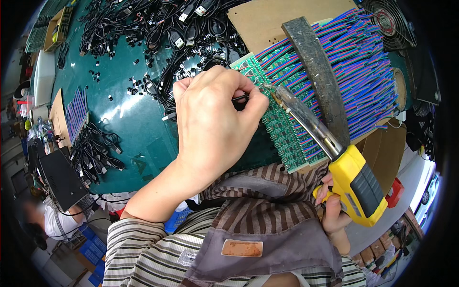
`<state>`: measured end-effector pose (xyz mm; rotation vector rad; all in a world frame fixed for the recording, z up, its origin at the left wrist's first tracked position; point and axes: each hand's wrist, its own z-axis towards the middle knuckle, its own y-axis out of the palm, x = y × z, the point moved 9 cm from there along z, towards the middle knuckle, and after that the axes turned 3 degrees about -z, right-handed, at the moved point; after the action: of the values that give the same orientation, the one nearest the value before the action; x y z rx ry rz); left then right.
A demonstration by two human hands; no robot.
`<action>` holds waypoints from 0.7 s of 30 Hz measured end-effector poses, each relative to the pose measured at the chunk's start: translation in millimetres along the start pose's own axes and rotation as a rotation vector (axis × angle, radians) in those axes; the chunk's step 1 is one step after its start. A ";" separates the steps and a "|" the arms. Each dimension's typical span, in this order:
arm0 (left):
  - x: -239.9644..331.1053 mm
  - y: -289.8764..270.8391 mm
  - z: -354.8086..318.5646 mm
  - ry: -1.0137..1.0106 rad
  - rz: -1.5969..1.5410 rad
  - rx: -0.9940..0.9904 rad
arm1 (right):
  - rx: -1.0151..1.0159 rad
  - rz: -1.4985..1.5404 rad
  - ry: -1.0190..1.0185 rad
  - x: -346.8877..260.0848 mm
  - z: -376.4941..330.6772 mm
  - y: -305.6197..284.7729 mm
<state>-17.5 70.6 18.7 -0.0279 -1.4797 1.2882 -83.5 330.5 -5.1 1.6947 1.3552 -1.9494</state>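
Cable (240,99), black and mostly hidden, sits pinched in your left hand (213,115); your right hand (333,213), partly masked, grips the yellow soldering gun (355,184) by the worktop's (126,148) near edge

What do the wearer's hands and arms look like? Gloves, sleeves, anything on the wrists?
Left hand and right hand: no gloves. Left forearm uncovered, no watch or band visible. Left sleeve: short, light with dark stripes.

The left hand (213,112) was raised, its back upward, thumb (257,104) and forefinger (243,81) pinched. The left forearm (162,191) slanted up behind it. The right hand (333,215) sat lower, curled in a grip.
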 end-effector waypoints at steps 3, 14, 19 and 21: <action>0.4 0.4 0.3 0.001 0.003 0.008 | -0.028 -0.023 -0.037 0.4 0.9 -0.2; 1.3 0.7 0.8 0.032 0.012 0.014 | 0.117 0.268 0.095 -13.1 5.6 6.2; 1.5 -2.3 0.1 0.055 0.005 0.030 | 0.098 0.338 0.120 -0.9 -4.3 3.5; 2.9 -1.3 -0.8 0.052 0.045 -0.004 | 0.074 0.436 0.184 17.7 -16.0 3.7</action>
<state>-17.2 72.4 21.4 -0.0975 -1.4440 1.3118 -75.8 347.1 -20.8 2.0393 0.8708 -1.6457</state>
